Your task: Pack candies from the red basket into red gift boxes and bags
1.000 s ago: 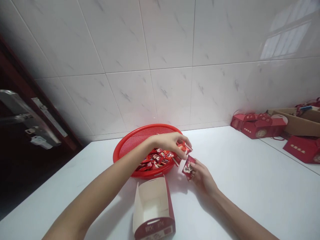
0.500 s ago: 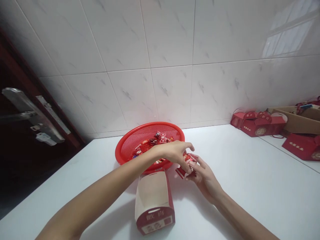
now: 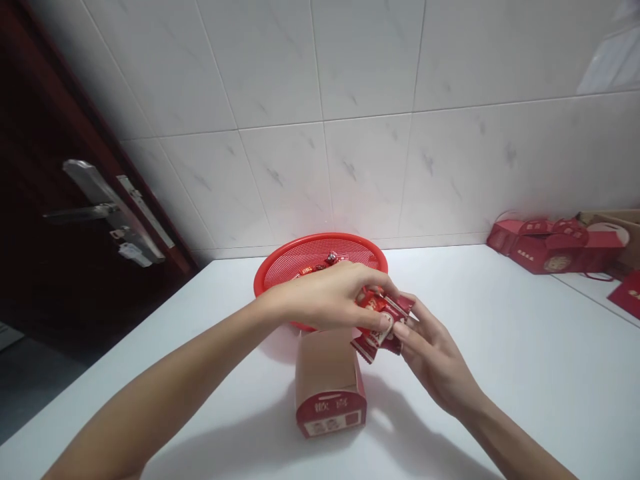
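Several red wrapped candies (image 3: 377,319) are bunched between my two hands, above the table and just right of the open box. My left hand (image 3: 333,293) reaches across from the left, its thumb and fingers closed on the candies. From the right, my right hand (image 3: 433,350) pinches the same bunch with thumb and fingers. Below them stands a small red gift box (image 3: 331,413), its top open and its pale inner wall showing. Behind my left hand sits a red mesh basket (image 3: 285,265) with more wrapped candies (image 3: 320,265), partly hidden by that hand.
Folded red gift boxes (image 3: 550,247) stand at the far right beside a cardboard carton (image 3: 620,223). A tiled wall (image 3: 365,173) borders the white table (image 3: 500,333) at the back. On the left is a dark door with a metal handle (image 3: 85,212).
My left hand has closed onto the candies that my right hand held. The view has turned left, so the table, box and basket sit further right.
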{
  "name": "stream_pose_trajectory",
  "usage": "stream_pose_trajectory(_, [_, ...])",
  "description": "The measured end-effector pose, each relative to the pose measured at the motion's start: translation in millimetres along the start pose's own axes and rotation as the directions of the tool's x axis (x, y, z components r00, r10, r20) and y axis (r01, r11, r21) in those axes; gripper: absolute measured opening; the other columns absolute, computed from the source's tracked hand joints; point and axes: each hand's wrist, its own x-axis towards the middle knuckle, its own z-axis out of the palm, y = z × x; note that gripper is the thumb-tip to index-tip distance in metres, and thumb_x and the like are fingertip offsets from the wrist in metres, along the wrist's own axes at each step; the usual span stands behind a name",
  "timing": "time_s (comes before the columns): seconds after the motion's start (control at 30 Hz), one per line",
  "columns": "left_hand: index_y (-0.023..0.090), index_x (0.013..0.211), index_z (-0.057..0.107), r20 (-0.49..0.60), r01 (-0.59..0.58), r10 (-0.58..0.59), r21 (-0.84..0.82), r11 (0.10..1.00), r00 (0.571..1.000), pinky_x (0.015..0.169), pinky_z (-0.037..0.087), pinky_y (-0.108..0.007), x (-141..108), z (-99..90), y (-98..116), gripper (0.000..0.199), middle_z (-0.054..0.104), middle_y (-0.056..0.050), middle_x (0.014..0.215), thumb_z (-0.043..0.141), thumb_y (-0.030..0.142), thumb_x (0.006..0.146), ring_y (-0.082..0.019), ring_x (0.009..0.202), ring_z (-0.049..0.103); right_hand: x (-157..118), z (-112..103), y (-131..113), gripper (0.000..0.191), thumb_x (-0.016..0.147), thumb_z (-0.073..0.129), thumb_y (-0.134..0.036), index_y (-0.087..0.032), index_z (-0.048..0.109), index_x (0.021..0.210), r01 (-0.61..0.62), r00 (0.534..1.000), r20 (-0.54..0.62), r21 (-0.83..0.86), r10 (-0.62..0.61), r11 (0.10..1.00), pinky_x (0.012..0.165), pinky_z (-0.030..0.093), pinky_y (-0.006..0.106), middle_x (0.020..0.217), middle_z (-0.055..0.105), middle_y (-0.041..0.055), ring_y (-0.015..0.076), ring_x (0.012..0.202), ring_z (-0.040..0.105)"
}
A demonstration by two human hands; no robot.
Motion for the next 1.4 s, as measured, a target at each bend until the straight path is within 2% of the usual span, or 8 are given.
stream_pose_trajectory(0.13, [0.024, 0.115, 0.065, -0.086, 0.032, -0.034, -0.034, 0.999, 0.996, 0.071, 0.045, -0.027, -37.4, -2.9, -2.8, 0.026, 0.070, -0.003, 0.099, 0.065, 0.035, 0.091, -0.019, 0.089, 0.065, 9.6, 20.3, -7.1, 0.031, 0.099, 0.059, -0.036, -0.029, 0.053, 0.128, 0.047, 0.986, 0.163, -0.108, -0.029, 0.993, 0.076, 0.053, 0.031, 0.104, 0.065, 0.0040, 0.0159, 0.088, 0.062])
stream_pose_trajectory(0.27, [0.023, 0.102, 0.057, -0.142, 0.096, -0.117, -0.149, 0.984, 0.983, 0.071, 0.047, -0.027, -61.6, 12.0, -18.6, 0.018, 0.068, -0.001, 0.101, 0.064, 0.036, 0.092, -0.017, 0.088, 0.065, 24.6, 27.4, -13.7, 0.024, 0.098, 0.057, -0.033, -0.024, 0.054, 0.120, 0.073, 0.935, 0.352, -0.321, 0.047, 0.944, 0.079, 0.053, 0.033, 0.104, 0.064, 0.0040, 0.0166, 0.091, 0.061])
stream_pose_trajectory(0.4, [0.023, 0.093, 0.046, -0.097, 0.154, -0.191, -0.305, 0.940, 0.977, 0.063, 0.046, -0.026, -69.1, 34.2, -34.0, 0.018, 0.065, 0.002, 0.089, 0.063, 0.031, 0.092, -0.015, 0.077, 0.065, 33.9, 25.5, -25.4, 0.010, 0.099, 0.053, -0.027, -0.022, 0.052, 0.108, 0.121, 0.844, 0.476, -0.619, 0.248, 0.776, 0.070, 0.050, 0.031, 0.089, 0.065, 0.0005, 0.0152, 0.076, 0.059])
stream_pose_trajectory(0.6, [0.021, 0.083, 0.048, -0.157, 0.215, -0.227, -0.088, 0.973, 0.961, 0.060, 0.039, -0.026, -68.1, 44.7, -31.7, 0.021, 0.059, 0.002, 0.083, 0.066, 0.031, 0.087, -0.015, 0.072, 0.054, 33.7, 30.8, -42.6, 0.006, 0.097, 0.049, -0.017, -0.021, 0.048, 0.094, 0.201, 0.800, 0.466, -0.801, 0.378, 0.563, 0.056, 0.040, 0.024, 0.080, 0.064, -0.0025, 0.0119, 0.064, 0.053])
stream_pose_trajectory(0.87, [0.021, 0.091, 0.058, -0.005, 0.242, -0.242, 0.017, 0.970, 0.970, 0.063, 0.038, -0.027, -73.5, 49.0, -20.9, 0.014, 0.061, 0.000, 0.094, 0.068, 0.026, 0.083, -0.018, 0.082, 0.058, 25.9, 32.8, -50.5, 0.008, 0.095, 0.052, -0.014, -0.020, 0.057, 0.094, 0.288, 0.767, 0.467, -0.864, 0.441, 0.414, 0.059, 0.043, 0.024, 0.084, 0.067, 0.0004, 0.0132, 0.067, 0.059])
stream_pose_trajectory(0.97, [0.022, 0.090, 0.058, 0.000, 0.281, -0.281, 0.046, 0.959, 0.960, 0.065, 0.038, -0.028, -78.7, 54.1, -19.5, 0.017, 0.061, 0.000, 0.098, 0.070, 0.029, 0.082, -0.020, 0.086, 0.058, 19.2, 34.3, -51.3, 0.002, 0.094, 0.060, -0.019, -0.020, 0.059, 0.095, 0.348, 0.771, 0.480, -0.868, 0.419, 0.355, 0.062, 0.045, 0.026, 0.089, 0.068, 0.0024, 0.0159, 0.074, 0.062])
stream_pose_trajectory(1.2, [0.023, 0.094, 0.057, -0.032, 0.345, -0.344, 0.059, 0.937, 0.939, 0.064, 0.038, -0.028, -91.1, 65.3, -16.4, 0.025, 0.059, 0.000, 0.103, 0.073, 0.034, 0.079, -0.020, 0.085, 0.059, -6.2, 43.0, -43.5, 0.023, 0.092, 0.069, -0.041, -0.019, 0.063, 0.097, 0.525, 0.756, 0.555, -0.831, 0.347, 0.185, 0.078, 0.051, 0.032, 0.090, 0.071, 0.0040, 0.0212, 0.084, 0.067])
stream_pose_trajectory(1.4, [0.022, 0.099, 0.064, -0.074, 0.137, -0.144, -0.098, 0.986, 0.987, 0.071, 0.047, -0.026, -85.5, 44.0, -19.2, 0.014, 0.068, 0.000, 0.097, 0.063, 0.033, 0.091, -0.017, 0.085, 0.063, -17.1, 46.1, -33.5, 0.027, 0.094, 0.066, -0.045, -0.018, 0.065, 0.093, 0.685, 0.714, 0.666, -0.728, 0.218, -0.018, 0.088, 0.052, 0.035, 0.087, 0.073, 0.0047, 0.0223, 0.083, 0.069])
